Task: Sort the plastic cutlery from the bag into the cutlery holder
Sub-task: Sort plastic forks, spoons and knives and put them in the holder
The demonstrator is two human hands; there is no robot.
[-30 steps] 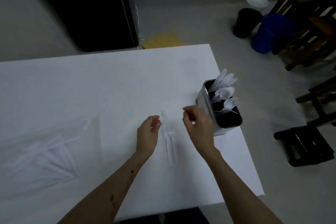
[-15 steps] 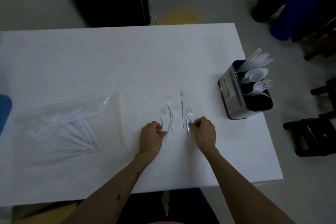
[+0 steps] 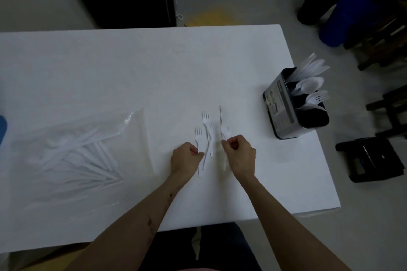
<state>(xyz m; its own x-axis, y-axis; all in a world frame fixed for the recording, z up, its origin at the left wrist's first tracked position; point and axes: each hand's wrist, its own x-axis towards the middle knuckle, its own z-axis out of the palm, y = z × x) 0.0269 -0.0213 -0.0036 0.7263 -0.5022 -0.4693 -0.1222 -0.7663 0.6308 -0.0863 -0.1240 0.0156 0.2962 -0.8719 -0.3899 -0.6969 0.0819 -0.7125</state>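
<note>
Several white plastic forks (image 3: 208, 136) lie side by side on the white table (image 3: 132, 72), tines pointing away from me. My left hand (image 3: 184, 157) has curled fingers and pinches the handle of the leftmost fork (image 3: 198, 136). My right hand (image 3: 241, 155) is curled too and pinches the handle of the rightmost fork (image 3: 226, 131). The black and silver cutlery holder (image 3: 280, 105) stands near the table's right edge, with knives, spoons and forks standing in its compartments. The clear plastic bag (image 3: 77, 152) lies at the left with more white cutlery inside.
Beyond the table's right edge the floor holds a black stool (image 3: 370, 158), a blue bucket (image 3: 343, 20), a black bin (image 3: 317, 2) and dark wooden furniture (image 3: 387, 6). A blue object (image 3: 2, 127) shows at the far left edge.
A second ago my hands hovered over two forks near the holder. Now both rest on the table at the handles of several spread forks; in the last half second they have barely moved.
</note>
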